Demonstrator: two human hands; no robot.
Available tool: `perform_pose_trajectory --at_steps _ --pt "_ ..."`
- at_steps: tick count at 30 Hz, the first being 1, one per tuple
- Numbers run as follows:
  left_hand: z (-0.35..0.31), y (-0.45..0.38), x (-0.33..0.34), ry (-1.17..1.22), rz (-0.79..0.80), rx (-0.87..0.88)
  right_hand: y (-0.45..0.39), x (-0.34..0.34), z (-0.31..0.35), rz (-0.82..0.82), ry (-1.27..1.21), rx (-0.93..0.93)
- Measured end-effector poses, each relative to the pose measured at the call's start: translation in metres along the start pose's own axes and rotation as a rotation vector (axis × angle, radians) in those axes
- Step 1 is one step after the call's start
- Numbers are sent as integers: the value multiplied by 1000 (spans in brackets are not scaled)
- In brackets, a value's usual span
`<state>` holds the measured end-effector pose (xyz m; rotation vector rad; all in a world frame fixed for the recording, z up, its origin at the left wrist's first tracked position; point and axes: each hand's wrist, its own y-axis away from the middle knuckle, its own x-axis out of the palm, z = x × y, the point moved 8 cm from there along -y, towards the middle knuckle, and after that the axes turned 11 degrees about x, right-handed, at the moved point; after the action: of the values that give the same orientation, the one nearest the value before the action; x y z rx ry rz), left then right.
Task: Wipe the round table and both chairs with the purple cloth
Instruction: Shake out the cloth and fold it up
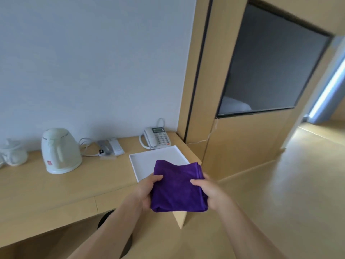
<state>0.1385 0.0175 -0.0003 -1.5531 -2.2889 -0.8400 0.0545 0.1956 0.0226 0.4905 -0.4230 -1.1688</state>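
A folded purple cloth [177, 186] is held up in front of me, just above the near right corner of a wooden desk [56, 189]. My left hand [147, 191] grips its left edge with the thumb on top. My right hand [211, 193] grips its right edge the same way. The cloth's far end overlaps a white tray [158, 156] on the desk. No round table or chair can be seen in this view.
On the desk stand a pale green kettle [59, 152], a white telephone [157, 137], a remote control [115, 146] and a glass cup [11, 154] at far left. A dark TV screen [270, 68] hangs on the wood panel. A dark round object [106, 219] sits under the desk.
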Motion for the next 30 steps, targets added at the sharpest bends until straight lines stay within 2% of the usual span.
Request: perform_pose_trajectory --at_steps 7,11,23,30 --pt "-25 -72 -37 86 -263 135 -120 48 48 181 164 58" --pt "-25 -118 -58 82 -336 146 -179 68 55 219 200 79" --pt "-18 -254 -59 57 -410 48 -328 54 82 106 354 124" --pt "-4 -296 -74 62 -521 43 -390 61 82 159 488 77"
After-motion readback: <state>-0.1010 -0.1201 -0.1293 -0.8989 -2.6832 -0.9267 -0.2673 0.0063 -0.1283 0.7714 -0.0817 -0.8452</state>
